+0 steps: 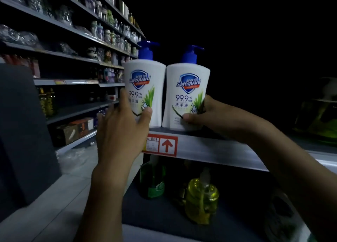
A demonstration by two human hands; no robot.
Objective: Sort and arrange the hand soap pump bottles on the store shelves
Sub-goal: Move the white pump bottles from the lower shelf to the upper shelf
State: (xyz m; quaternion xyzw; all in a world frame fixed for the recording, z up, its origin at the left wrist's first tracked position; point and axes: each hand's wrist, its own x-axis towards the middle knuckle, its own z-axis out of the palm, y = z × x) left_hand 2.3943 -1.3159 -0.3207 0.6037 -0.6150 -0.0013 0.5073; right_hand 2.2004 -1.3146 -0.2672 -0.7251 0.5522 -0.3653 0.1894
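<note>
Shelf edge – two white bottles gripped, dim aisle behind

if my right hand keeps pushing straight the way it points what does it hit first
The right hand points leftward, already gripping the right white bottle. Next in line is the left white bottle, which looks touching or nearly so.

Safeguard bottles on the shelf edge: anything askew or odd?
Nothing damaged or spilled. Left Safeguard bottle and right Safeguard bottle stand touching, labels forward, pump nozzles pointing right. The right one tilts slightly. Each hand grips one near the base.
</note>
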